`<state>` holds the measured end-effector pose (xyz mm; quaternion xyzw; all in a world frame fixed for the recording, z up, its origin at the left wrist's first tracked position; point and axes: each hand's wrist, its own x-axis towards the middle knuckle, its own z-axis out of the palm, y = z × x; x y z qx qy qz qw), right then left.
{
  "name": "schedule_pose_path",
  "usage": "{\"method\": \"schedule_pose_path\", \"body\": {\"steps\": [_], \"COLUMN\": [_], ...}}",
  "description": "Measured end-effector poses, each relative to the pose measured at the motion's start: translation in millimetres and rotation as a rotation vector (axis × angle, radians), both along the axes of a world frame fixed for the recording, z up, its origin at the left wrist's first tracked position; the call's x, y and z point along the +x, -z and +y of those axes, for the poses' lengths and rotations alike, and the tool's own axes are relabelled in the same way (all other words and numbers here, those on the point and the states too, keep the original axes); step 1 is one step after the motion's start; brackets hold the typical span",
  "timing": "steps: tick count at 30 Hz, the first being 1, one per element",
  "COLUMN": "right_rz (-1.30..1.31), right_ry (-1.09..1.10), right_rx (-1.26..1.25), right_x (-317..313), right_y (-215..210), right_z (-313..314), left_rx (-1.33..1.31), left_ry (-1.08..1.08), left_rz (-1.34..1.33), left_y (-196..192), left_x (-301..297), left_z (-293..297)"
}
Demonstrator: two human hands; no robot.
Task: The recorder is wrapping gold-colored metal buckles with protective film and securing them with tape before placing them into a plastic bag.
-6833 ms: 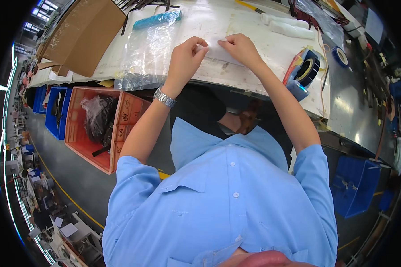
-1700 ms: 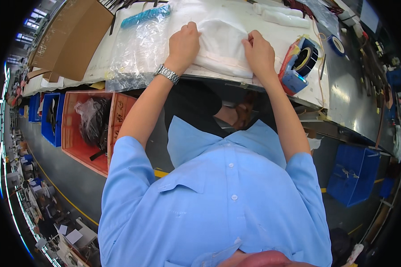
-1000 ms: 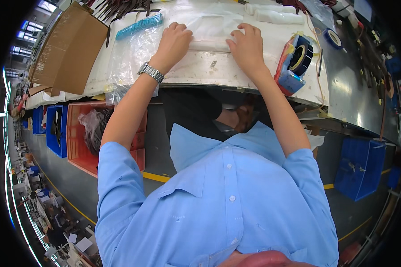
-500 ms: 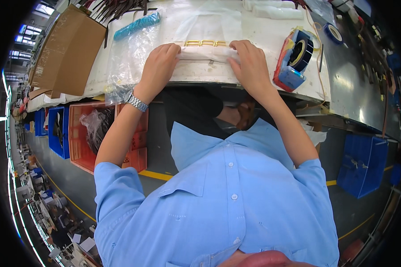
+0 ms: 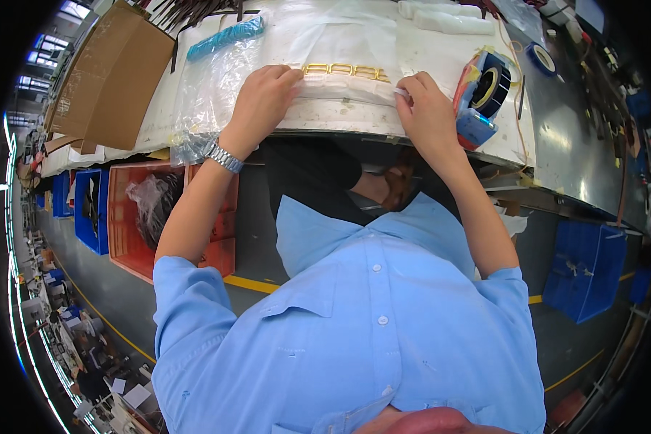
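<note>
Several gold-coloured metal buckles [image 5: 342,70] lie in a row on a thin white wrapping sheet [image 5: 351,40] at the table's near side. Along their near edge runs a folded strip of the same white sheet. My left hand [image 5: 265,101] is closed at the left end of this fold, its fingertips by the leftmost buckle. With thumb and fingers together, my right hand [image 5: 428,116] pinches the fold's right end, just beyond the last buckle. Part of the sheet is hidden under my left fingers.
Right of my right hand stands a blue and red tape dispenser [image 5: 484,94]. A teal roll [image 5: 226,37] and clear plastic bags [image 5: 213,90] lie left, beside a cardboard box [image 5: 112,79]. White rolls [image 5: 448,18] lie at the back. Red [image 5: 123,231] and blue crates [image 5: 586,267] stand below.
My right hand has moved right, away from the buckles, and more of their row shows. The white fold looks smoother and longer. My left hand stays nearly in place.
</note>
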<state>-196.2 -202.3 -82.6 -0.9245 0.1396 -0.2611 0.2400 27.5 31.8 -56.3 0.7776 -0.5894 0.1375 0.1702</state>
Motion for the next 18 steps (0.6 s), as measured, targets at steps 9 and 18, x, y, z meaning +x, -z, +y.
{"method": "schedule_pose_path", "body": {"steps": [9,18], "right_rz": [-0.039,-0.131], "right_ry": [0.128,-0.121], "right_rx": [-0.32,-0.09], "right_x": [-0.7,32.2], "right_y": [-4.2,9.0], "right_z": [9.8,18.1], "left_rx": [0.044,-0.091], "left_ry": [-0.292,-0.006], "left_rz": [-0.261,0.094], "left_y": [-4.9,-2.1], "left_x": [38.1,-8.2], "left_z": [45.9,-11.1]}}
